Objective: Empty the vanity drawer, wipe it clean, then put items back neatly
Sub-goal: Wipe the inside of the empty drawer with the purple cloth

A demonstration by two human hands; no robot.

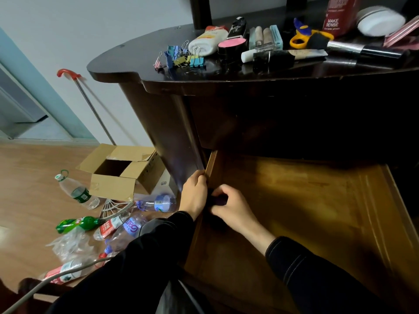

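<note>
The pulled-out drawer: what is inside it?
Only the right hand gripping a dark cloth by the left wall; the drawer has a wooden bottom that looks bare. Sleeves cover the near part.

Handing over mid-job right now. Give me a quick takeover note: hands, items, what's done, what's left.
Left hand grips the left wall of the drawer. Right hand holds a dark cloth against that wall's inner side.
Drawer stands open, no items visible inside. Binder clips, scissors and cosmetics lie on the vanity top.
Done: emptying. Now: wiping. Left: finish wiping, put items back neatly.
</note>
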